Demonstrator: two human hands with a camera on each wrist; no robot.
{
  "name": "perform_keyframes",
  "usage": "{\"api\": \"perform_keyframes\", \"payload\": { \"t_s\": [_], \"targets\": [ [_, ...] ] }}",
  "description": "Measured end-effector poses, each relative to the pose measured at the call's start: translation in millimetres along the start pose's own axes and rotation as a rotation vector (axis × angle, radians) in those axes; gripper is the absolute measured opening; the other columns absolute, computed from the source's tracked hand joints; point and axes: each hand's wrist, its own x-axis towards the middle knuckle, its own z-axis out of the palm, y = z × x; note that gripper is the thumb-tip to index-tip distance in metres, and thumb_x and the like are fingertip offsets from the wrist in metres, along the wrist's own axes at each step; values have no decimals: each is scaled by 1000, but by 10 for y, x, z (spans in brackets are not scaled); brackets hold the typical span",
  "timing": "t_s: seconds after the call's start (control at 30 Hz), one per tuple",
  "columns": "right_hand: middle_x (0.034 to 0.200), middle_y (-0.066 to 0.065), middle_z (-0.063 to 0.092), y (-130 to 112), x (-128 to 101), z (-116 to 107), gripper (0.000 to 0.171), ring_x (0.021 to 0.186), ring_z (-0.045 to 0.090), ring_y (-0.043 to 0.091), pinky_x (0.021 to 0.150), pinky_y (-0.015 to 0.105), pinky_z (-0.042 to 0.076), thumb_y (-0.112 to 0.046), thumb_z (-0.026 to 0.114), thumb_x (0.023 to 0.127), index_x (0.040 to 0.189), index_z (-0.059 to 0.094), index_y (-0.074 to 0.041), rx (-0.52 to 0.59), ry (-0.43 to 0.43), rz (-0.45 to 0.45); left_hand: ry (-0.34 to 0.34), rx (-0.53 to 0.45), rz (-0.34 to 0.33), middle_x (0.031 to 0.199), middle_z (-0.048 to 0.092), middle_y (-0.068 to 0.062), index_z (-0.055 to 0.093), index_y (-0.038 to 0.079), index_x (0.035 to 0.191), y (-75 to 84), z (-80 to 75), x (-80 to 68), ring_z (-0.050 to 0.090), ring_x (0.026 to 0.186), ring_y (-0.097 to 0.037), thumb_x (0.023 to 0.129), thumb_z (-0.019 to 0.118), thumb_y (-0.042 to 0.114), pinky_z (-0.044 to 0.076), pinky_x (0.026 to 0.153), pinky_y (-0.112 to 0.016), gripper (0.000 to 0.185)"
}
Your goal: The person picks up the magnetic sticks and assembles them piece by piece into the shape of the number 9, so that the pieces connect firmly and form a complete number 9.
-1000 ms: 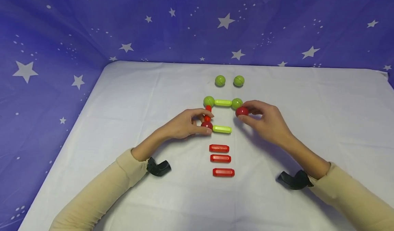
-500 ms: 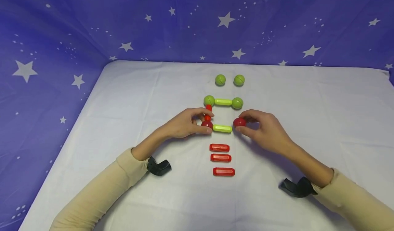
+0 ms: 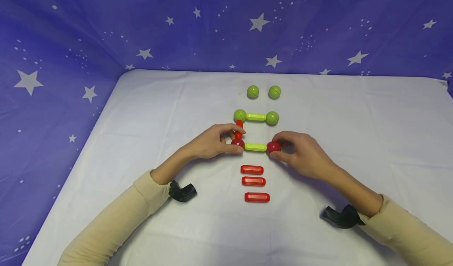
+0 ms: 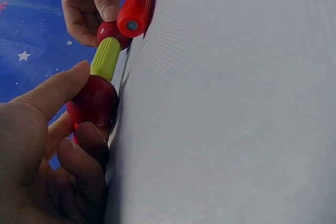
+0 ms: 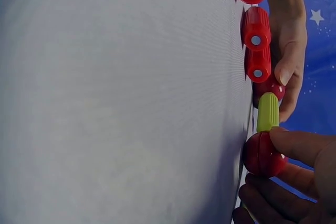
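Note:
My left hand point(image 3: 216, 142) grips a red ball point(image 4: 94, 100) at the near left corner of a ball-and-rod frame, its index finger over the red rod point(image 3: 239, 125) running back from it. Between thumb and fingers my right hand point(image 3: 306, 154) pinches a second red ball point(image 3: 273, 147). A yellow-green rod point(image 3: 255, 147) spans the two red balls, its right end against the right ball. At the far side, two green balls point(image 3: 240, 115) are linked by another yellow-green rod point(image 3: 256, 117). The red rod meets the left green ball.
Several loose pieces lie around the frame. Two green balls point(image 3: 253, 91) sit behind it. Three red rods point(image 3: 253, 181) lie in a column in front, with pale discs at their ends. A white cloth point(image 3: 159, 100) covers the table, and a starry blue sheet point(image 3: 212, 30) hangs behind.
My right hand has moved toward me and slightly left, bringing its red ball from beside the far right green ball to the yellow-green rod's right end. The left hand has stayed in place.

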Motion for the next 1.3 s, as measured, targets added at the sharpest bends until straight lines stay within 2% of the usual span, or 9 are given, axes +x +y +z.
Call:
{"api": "perform_keyframes", "payload": {
  "t_s": [0.43, 0.73, 1.13, 1.3],
  "targets": [
    [103, 3, 70, -5, -12, 7, 34, 95, 62, 21, 78, 41, 49, -11, 79, 84, 116, 68, -7, -8, 4, 14, -3, -13, -2, 101, 60, -6, 64, 14, 124, -9, -4, -4, 42, 55, -16, 83, 82, 23, 35, 53, -27, 46],
    [100, 0, 69, 9, -5, 22, 32, 93, 62, 18, 78, 40, 49, -10, 79, 83, 114, 68, -7, -5, 15, -13, -2, -8, 8, 102, 60, -6, 63, 14, 125, -23, 0, -5, 43, 56, -17, 83, 81, 24, 35, 55, -28, 46],
    [101, 1, 70, -8, -16, 20, 33, 94, 63, 19, 77, 40, 50, -10, 79, 83, 115, 68, -7, -5, 13, -2, 1, 2, 11, 101, 60, -4, 63, 15, 124, -25, 1, -1, 43, 57, -17, 84, 80, 25, 36, 57, -28, 45],
    [103, 4, 69, -32, -33, 21, 34, 95, 62, 21, 81, 43, 50, -9, 78, 84, 116, 68, -6, -1, 15, 23, 2, 3, 16, 100, 60, -4, 63, 14, 124, -30, 0, -3, 43, 56, -17, 84, 80, 24, 36, 57, -29, 45]
  ]
}}
